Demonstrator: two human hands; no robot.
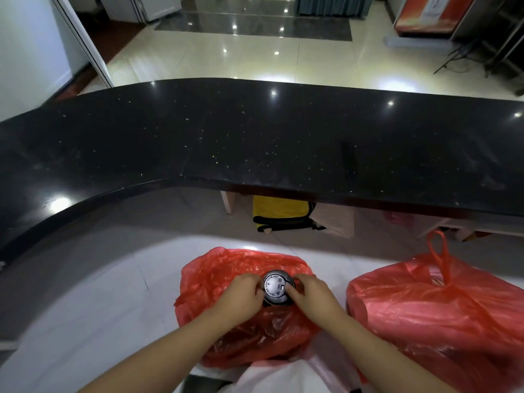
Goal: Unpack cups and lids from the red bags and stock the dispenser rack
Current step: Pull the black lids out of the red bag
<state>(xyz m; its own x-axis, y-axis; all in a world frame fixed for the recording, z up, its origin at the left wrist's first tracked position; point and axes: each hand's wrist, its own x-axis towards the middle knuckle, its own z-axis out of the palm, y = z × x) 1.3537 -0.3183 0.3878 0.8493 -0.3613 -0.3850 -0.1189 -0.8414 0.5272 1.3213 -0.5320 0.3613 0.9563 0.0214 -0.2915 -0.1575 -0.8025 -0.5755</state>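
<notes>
Lids (277,287) stack at bottom centre, both my hands, left hand (244,294) & right hand (308,293), fingers curled pinching its rim above the open red bag (226,279); 2nd bag (442,313) lower right is knotted, no rack in view, so early days imo.

Both forearms are bare to the frame's lower edge, no sleeve showing. The left hand (243,296) and right hand (312,297) wear no gloves, rings or watch.
</notes>
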